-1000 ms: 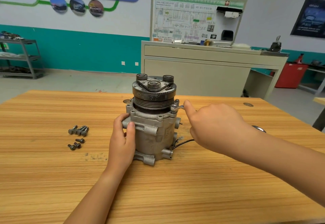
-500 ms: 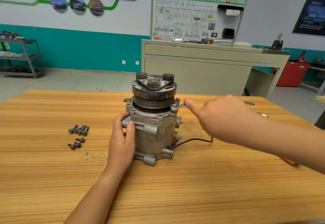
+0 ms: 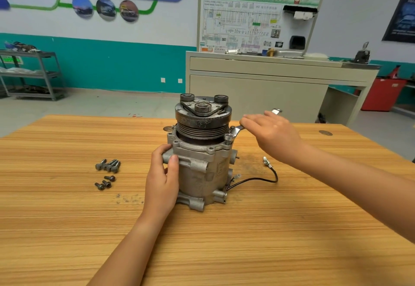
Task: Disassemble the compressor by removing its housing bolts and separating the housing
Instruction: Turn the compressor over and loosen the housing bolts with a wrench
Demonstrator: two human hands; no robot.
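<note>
Swung round since a second ago, the wrench point(image 3: 235, 131) now points its handle toward the far right edge of the table point(image 3: 67, 229), and the right hand has gone with it, uncovering the black wire that it hid before.

At the left, loose bolts point(image 3: 108, 165) lie on the wood: four long ones side by side, and three short ones point(image 3: 104, 181) just in front of them. Specks of dark grit point(image 3: 128, 199) lie between these and the compressor.

The left hand point(image 3: 162, 180) grips the compressor point(image 3: 199, 166) at an upper lug on its left side, thumb to the front and fingers round the back. The compressor stands upright near the middle of the table, its dark pulley point(image 3: 202, 117) on top.

The wrench's ring end sits on a bolt at the upper right rim of the housing. The right hand point(image 3: 274, 138) lies over the handle with fingers nearly straight across it; the thumb is hidden beneath. The handle's far tip sticks out beyond the hand.

The black wire point(image 3: 270, 176) loops out from the compressor's lower right onto the table.
</note>
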